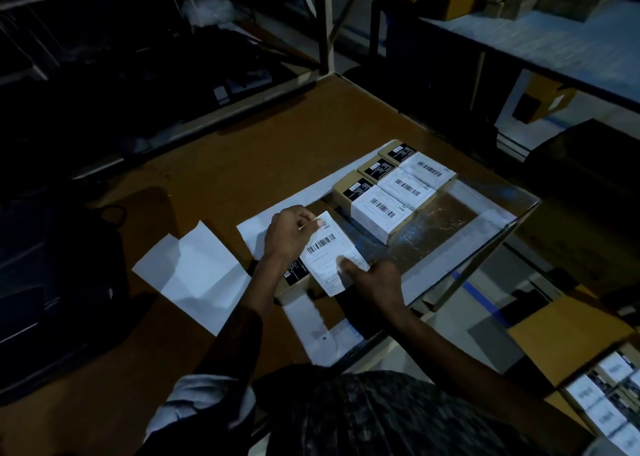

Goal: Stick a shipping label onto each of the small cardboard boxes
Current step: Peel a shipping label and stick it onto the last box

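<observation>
Dim storeroom, brown board worktable lit only near its right end; metal racking and dark shelves behind, a pale shelf of cartons to the far right.

Left hand: fingers curled, pinching the top corner of a white rectangular shipping label with black barcode, apparently lifting that end so the sheet can be aimed before it sticks.

Right hand: thumb and fingers gripping the label's lower right edge, probably steadying it square to the carton.

Small brown cardboard box with black printed panel: directly beneath the label, mostly hidden by it; whether the label already touches the lid cannot be told.

Row of three labelled small brown boxes: set side by side beyond the hands, touching, likely the finished pile kept clear of the work.

White backing sheets: loose, left of the left forearm, seemingly discarded liners.

Open carton of labelled boxes: lower right, well apart.
</observation>
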`<state>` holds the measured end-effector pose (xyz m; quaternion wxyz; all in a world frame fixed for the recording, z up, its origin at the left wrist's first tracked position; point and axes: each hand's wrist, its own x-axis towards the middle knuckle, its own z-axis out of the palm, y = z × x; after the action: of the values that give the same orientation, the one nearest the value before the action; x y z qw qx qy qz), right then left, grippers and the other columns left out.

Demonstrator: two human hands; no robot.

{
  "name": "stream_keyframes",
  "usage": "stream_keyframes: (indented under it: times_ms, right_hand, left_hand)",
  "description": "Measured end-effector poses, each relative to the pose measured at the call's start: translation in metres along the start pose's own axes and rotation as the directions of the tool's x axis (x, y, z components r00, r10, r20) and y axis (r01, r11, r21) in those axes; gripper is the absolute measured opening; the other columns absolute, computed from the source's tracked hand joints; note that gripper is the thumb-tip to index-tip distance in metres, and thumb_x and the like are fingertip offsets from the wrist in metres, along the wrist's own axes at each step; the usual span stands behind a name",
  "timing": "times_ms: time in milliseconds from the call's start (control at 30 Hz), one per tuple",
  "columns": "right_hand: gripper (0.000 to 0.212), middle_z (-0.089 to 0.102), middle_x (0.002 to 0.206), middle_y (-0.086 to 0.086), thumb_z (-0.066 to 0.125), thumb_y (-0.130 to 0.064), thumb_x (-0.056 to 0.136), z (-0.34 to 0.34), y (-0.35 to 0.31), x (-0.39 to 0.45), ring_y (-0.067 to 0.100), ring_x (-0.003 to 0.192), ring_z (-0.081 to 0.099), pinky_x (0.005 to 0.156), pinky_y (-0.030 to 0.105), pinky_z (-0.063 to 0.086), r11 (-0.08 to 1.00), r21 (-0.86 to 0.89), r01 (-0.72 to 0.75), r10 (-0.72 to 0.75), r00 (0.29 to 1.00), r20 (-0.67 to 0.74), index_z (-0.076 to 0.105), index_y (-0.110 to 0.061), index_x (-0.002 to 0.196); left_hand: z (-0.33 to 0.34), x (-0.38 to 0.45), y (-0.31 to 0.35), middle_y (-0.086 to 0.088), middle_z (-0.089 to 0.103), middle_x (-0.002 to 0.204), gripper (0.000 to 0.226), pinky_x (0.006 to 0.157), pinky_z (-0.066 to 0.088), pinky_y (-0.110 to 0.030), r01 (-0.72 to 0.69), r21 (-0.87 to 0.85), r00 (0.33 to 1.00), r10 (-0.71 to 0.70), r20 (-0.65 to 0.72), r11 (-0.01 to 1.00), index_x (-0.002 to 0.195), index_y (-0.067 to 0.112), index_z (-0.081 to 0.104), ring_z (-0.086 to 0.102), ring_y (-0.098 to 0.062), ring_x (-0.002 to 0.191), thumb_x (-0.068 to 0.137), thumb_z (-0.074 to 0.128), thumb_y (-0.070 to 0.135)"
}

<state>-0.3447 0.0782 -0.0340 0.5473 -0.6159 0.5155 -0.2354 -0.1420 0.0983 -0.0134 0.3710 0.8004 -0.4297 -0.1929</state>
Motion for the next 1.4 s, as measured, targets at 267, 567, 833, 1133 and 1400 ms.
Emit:
stream_keyframes:
  times_ms: [267, 567, 833, 1133, 1400]
  right_hand:
    - [0.07, 0.077, 0.076, 0.005, 0.076, -0.073, 0.058, 0.0, 0.002, 0.003, 0.022, 0.071, 0.076, 0.073, 0.057, 0.06, 0.996, 0.035, -0.086, 0.085, 0.996, 0.032, 0.076, -0.006, 0.078]
    - [0.063, 0.078, 0.081, -0.003, 0.076, -0.067, 0.066, 0.0, 0.001, 0.003, 0.012, 0.073, 0.075, 0.077, 0.044, 0.062, 0.999, 0.008, -0.037, 0.037, 0.999, 0.017, 0.08, -0.009, 0.091]
    - [0.05, 0.079, 0.092, 0.0, 0.08, -0.058, 0.073, -0.004, 0.005, 0.008, 0.012, 0.079, 0.075, 0.08, 0.043, 0.061, 1.0, -0.014, 0.018, -0.017, 0.999, 0.041, 0.079, -0.012, 0.095]
    - [0.039, 0.077, 0.075, 0.007, 0.079, -0.048, 0.079, -0.005, 0.007, 0.006, 0.024, 0.071, 0.075, 0.077, 0.042, 0.062, 0.994, -0.059, 0.09, -0.083, 0.991, 0.109, 0.079, -0.01, 0.087]
    - [0.035, 0.079, 0.089, 0.004, 0.082, -0.045, 0.077, -0.003, 0.005, 0.007, 0.017, 0.077, 0.075, 0.073, 0.034, 0.06, 0.997, 0.003, 0.083, -0.083, 0.989, 0.121, 0.079, -0.014, 0.094]
  left_hand:
    - [-0.014, -0.012, -0.004, 0.007, 0.07, 0.118, 0.028, 0.086, 0.056, -0.039, -0.055, 0.02, 0.988, 0.052, 0.143, 0.998, 0.112, 0.028, 0.066, 0.064, -0.012, 0.111, 0.088, 0.073, 0.04]
    - [-0.021, -0.046, -0.009, 0.001, 0.05, 0.149, 0.08, 0.1, 0.047, -0.042, -0.034, 0.02, 0.995, 0.032, 0.099, 0.999, 0.153, 0.051, 0.017, 0.046, -0.023, 0.138, 0.093, 0.068, 0.038]
    - [-0.032, -0.063, -0.013, -0.005, 0.058, 0.142, 0.105, 0.096, 0.053, -0.045, 0.096, -0.071, 0.995, -0.097, -0.014, 0.993, 0.158, 0.034, 0.005, 0.056, -0.023, 0.128, 0.085, 0.079, 0.031]
    - [-0.018, -0.078, -0.02, 0.001, 0.035, 0.156, 0.084, 0.112, 0.034, -0.056, 0.037, 0.047, 0.998, -0.034, -0.05, 0.998, 0.154, 0.045, 0.012, 0.026, -0.025, 0.145, 0.09, 0.067, 0.045]
    - [-0.022, -0.08, -0.022, 0.005, 0.028, 0.156, 0.089, 0.115, 0.029, -0.06, 0.006, 0.052, 0.999, -0.003, -0.054, 0.999, 0.155, 0.038, 0.015, 0.019, -0.022, 0.146, 0.087, 0.072, 0.045]
